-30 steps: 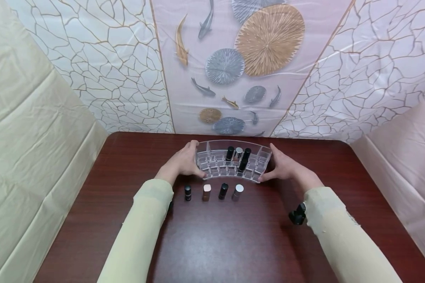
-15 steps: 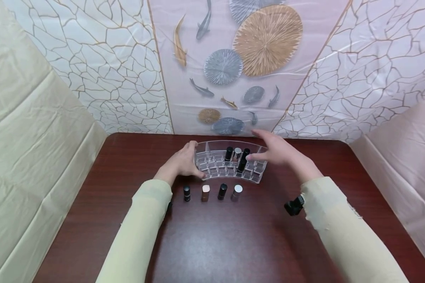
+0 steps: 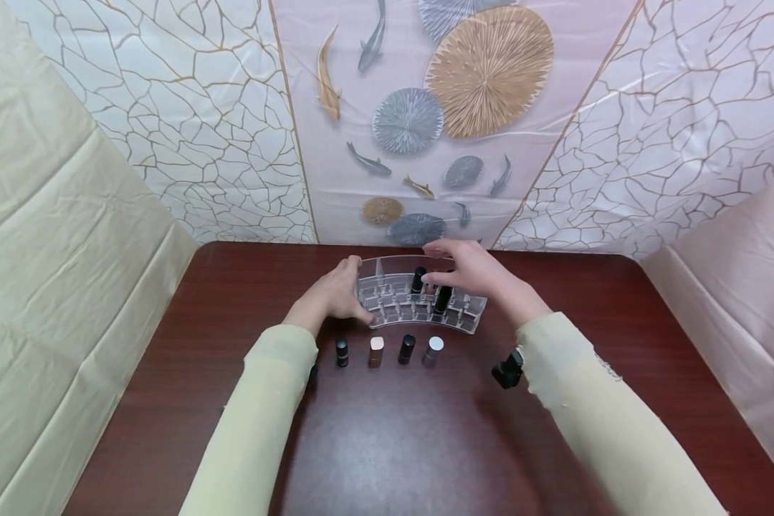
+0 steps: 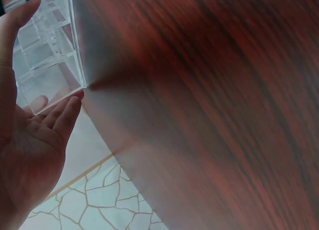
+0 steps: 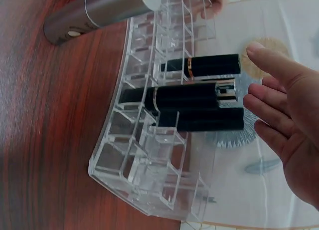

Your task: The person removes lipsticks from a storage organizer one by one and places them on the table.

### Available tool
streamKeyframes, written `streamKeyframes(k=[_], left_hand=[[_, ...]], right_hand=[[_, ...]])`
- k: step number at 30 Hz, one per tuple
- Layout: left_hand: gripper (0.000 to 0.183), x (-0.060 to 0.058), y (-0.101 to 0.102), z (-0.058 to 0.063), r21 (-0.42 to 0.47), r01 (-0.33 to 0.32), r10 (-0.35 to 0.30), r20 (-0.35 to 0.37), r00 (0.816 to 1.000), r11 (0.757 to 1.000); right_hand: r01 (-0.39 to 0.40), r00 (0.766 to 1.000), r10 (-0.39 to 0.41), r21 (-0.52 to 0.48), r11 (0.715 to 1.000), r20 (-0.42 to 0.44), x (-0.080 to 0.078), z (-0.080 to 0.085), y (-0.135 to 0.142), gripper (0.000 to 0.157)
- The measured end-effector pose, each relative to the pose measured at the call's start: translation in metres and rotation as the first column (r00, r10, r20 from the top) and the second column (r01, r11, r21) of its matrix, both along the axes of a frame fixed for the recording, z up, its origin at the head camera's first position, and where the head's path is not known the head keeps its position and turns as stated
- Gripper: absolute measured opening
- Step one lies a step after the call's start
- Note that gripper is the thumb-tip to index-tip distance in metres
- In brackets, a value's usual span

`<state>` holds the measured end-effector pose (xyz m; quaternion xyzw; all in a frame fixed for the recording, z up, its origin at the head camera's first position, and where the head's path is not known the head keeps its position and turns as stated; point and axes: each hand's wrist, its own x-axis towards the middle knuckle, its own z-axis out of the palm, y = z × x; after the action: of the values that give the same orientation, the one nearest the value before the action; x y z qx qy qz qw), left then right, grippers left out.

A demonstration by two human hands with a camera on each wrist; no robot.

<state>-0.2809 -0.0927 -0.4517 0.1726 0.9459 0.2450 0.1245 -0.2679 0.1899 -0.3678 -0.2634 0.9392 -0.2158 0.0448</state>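
A clear, curved, tiered lipstick organizer (image 3: 396, 312) stands near the back of the table. My left hand (image 3: 337, 294) grips its left end, thumb at the front corner and fingers round the back; the left wrist view shows those fingers (image 4: 62, 115) against the clear end wall. Over the right half hovers my right hand (image 3: 477, 276), fingers spread and relaxed, holding nothing. In the right wrist view its fingertips are just apart from the tops of the upright lipsticks, among them a black one with a gold band (image 5: 214, 66) and another black one (image 5: 187, 95). The hand partly hides them in the head view.
Before the organizer stands a row of lipsticks: a small black one (image 3: 342, 352), a rose-gold one (image 3: 376, 352), another black one (image 3: 406, 350) and a silver-capped one (image 3: 433, 352). The dark red wooden table (image 3: 387, 444) meets a patterned backdrop (image 3: 232, 143) behind.
My right hand has let go of the organizer's right end, risen and moved left over the lipsticks in it. The left hand has stayed at the left end.
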Motion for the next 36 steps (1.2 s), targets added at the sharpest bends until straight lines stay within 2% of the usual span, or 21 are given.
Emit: streamKeyframes(k=[12, 20, 27, 36], left_hand=[[0.125, 0.001, 0.001, 0.009, -0.010, 0.010, -0.010, 0.013, 1.000, 1.000], [0.126, 0.001, 0.001, 0.008, -0.011, 0.005, -0.005, 0.022, 1.000, 1.000], [0.125, 0.003, 0.001, 0.008, 0.007, 0.006, -0.006, 0.018, 1.000, 1.000], [0.125, 0.003, 0.000, 0.006, 0.001, -0.002, 0.002, 0.012, 1.000, 1.000]], right_hand=[[-0.022, 0.999, 0.021, -0.014, 1.000, -0.041, -0.006, -0.005, -0.009, 0.051], [-0.018, 0.999, 0.017, -0.023, 1.000, -0.045, -0.007, -0.009, -0.014, 0.042], [0.021, 1.000, -0.021, -0.025, 0.999, -0.001, -0.006, -0.014, -0.015, 0.040], [-0.014, 0.999, 0.010, -0.106, 0.994, -0.042, -0.003, -0.021, -0.019, 0.028]])
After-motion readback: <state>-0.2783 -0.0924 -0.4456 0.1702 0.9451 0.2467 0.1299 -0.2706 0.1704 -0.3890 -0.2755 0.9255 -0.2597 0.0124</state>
